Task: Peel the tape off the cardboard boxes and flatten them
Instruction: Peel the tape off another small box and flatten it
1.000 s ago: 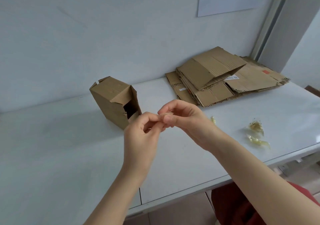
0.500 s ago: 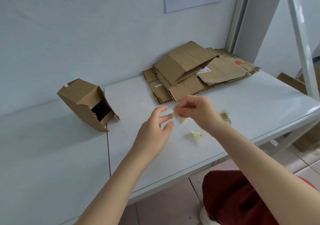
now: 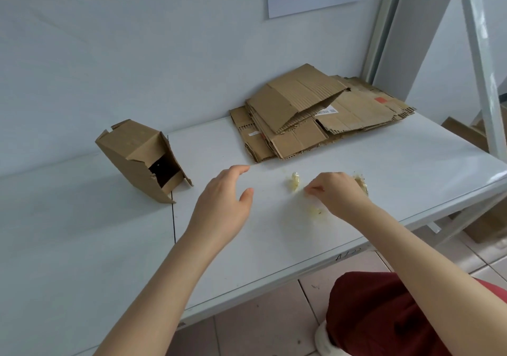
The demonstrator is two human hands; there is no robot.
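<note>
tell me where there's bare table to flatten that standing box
Bare: the table left and front of the open box, and the strip between it and the flattened cardboard stack. Crowded: tape wads around the right hand.

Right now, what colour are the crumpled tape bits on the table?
Yellowish and see-through; the tape bits show best in the head view.

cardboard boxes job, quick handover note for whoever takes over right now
Left hand: open over the table, holding nothing.
Right hand: fingers curled down among the tape scraps; can't tell if it pinches one.
Done: flattened stack lies at the back right.
Left: one box stands unflattened on the left with an end open. Check it for tape, then flatten it.
</note>
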